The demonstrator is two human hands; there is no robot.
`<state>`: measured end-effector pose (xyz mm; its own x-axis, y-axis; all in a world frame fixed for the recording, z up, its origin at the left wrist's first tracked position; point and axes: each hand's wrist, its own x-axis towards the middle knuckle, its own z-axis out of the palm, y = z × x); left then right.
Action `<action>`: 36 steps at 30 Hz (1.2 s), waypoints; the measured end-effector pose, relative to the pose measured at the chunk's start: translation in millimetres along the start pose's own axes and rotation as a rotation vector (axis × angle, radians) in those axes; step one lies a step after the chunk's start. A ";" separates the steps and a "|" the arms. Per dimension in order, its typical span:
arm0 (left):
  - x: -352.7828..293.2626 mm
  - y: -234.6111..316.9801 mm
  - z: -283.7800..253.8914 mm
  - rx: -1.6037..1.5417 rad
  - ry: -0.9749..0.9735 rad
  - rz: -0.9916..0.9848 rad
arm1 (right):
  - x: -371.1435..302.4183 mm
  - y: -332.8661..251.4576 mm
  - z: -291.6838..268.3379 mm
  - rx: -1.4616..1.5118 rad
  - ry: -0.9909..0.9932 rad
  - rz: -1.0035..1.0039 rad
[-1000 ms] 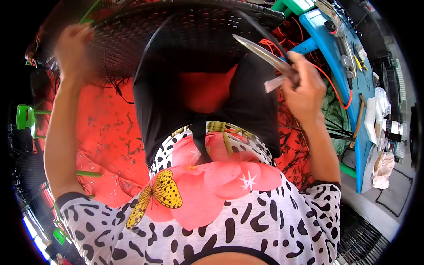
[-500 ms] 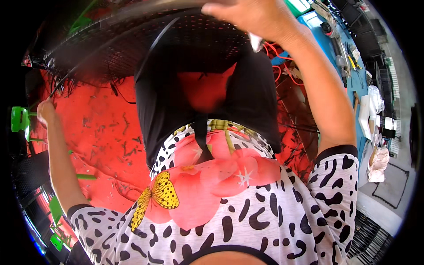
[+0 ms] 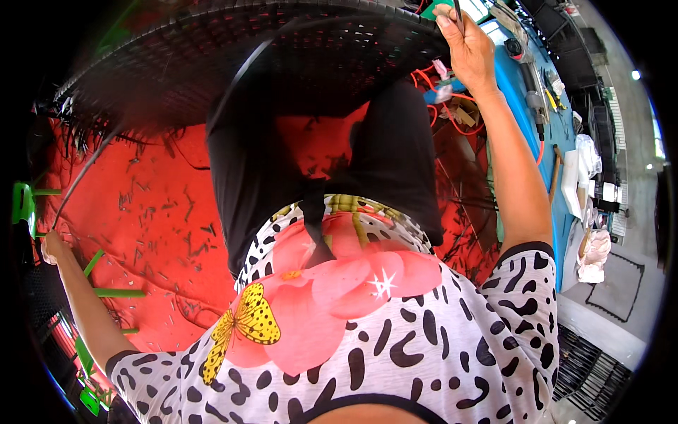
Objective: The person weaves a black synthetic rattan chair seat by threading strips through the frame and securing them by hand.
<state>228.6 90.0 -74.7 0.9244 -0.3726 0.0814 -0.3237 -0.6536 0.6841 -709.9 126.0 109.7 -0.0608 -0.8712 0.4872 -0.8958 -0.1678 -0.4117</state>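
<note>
A large black woven wicker piece [image 3: 318, 60] lies across the top of the view, over my knees. At the far left, my left hand [image 3: 54, 249] is closed on a thin dark weaving strip [image 3: 83, 172], which stretches taut toward the woven piece. My right hand [image 3: 472, 58] is raised beside the right edge of the weave. Its fingers are closed round a thin dark stick-like piece [image 3: 459, 15], whose exact kind I cannot make out. Another greyish strip [image 3: 247, 65] curves loose across the weave and is blurred.
Dark offcuts litter the red floor covering [image 3: 162, 205]. A green stool [image 3: 24, 208] stands at left. To the right, a blue table [image 3: 561, 134] carries a corded power tool [image 3: 530, 78], a wooden-handled tool [image 3: 554, 173] and plastic wrapping [image 3: 590, 159]. An orange cord [image 3: 452, 124] loops near my right knee.
My left hand has moved down and outward, drawing the strip out. My right hand has shifted right, off the top edge of the weave, and the thin dark piece now shows in it.
</note>
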 end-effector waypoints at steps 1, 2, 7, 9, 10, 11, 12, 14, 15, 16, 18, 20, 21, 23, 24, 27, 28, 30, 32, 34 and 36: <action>-3.6 2.1 -15.6 0.002 0.016 0.001 | 0.4 2.7 4.0 0.070 -0.017 -0.016; -7.7 4.8 -30.4 0.126 0.029 0.079 | 0.8 6.8 8.0 0.138 -0.033 -0.031; -93.4 58.5 -21.7 0.430 0.172 0.809 | 5.4 33.6 9.9 0.399 -0.139 -0.178; -160.3 112.6 -15.6 0.399 0.126 1.100 | 6.4 27.6 12.0 0.429 -0.147 -0.136; -247.0 167.5 -10.2 0.331 0.038 1.189 | 4.4 33.4 9.4 0.452 -0.146 -0.110; -296.5 200.2 -6.1 0.198 -0.062 1.295 | 5.6 32.1 8.5 0.455 -0.141 -0.115; -345.9 228.5 -6.6 0.023 -0.150 1.413 | 7.6 30.2 8.6 0.422 -0.159 -0.105; -449.6 283.0 -11.8 -0.144 -0.175 1.707 | 5.8 29.6 4.7 0.381 -0.163 -0.084; -489.2 305.2 -20.6 -0.300 -0.228 1.810 | 5.2 24.5 5.9 0.388 -0.151 -0.056; -519.1 317.8 -17.5 -0.487 -0.264 1.863 | 4.9 21.4 10.3 0.398 -0.146 -0.036; -576.6 348.8 -18.7 -0.500 -0.267 1.938 | 4.5 17.8 10.2 0.409 -0.098 -0.074; -614.1 376.8 -26.4 -0.526 -0.388 2.004 | 5.2 12.9 5.8 0.477 -0.116 -0.058; -620.6 380.6 -16.4 -0.430 -0.392 2.012 | 4.4 13.5 6.9 0.517 -0.148 -0.078; -621.2 377.1 -5.1 -0.322 -0.394 2.023 | 0.1 9.9 11.9 0.594 -0.123 -0.100; -618.3 375.4 -3.3 -0.268 -0.436 2.021 | -3.8 6.9 12.3 0.653 -0.103 -0.117; -609.5 375.2 -6.3 -0.215 -0.448 2.094 | -14.7 -3.2 8.1 0.757 -0.191 0.025; -607.8 376.7 -9.8 -0.223 -0.411 2.162 | -15.9 -3.3 6.5 0.763 -0.237 0.083; -605.7 379.7 -11.2 -0.197 -0.448 2.184 | -13.7 -1.7 4.8 0.901 -0.362 0.221; -604.9 380.4 -15.5 -0.341 -0.067 2.317 | -11.8 -9.7 8.4 0.891 -0.226 0.168; -593.0 382.9 -9.0 -0.342 -0.245 2.331 | -11.2 -11.5 12.3 0.892 -0.248 0.194; -588.4 385.1 -6.4 -0.373 -0.395 2.347 | -10.1 -12.0 12.5 0.892 -0.272 0.219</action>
<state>-438.8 61.7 145.5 -0.8430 -0.0921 0.5300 -0.2585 0.9334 -0.2489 -693.1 131.1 100.1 0.0179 -0.9835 0.1802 -0.2045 -0.1801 -0.9622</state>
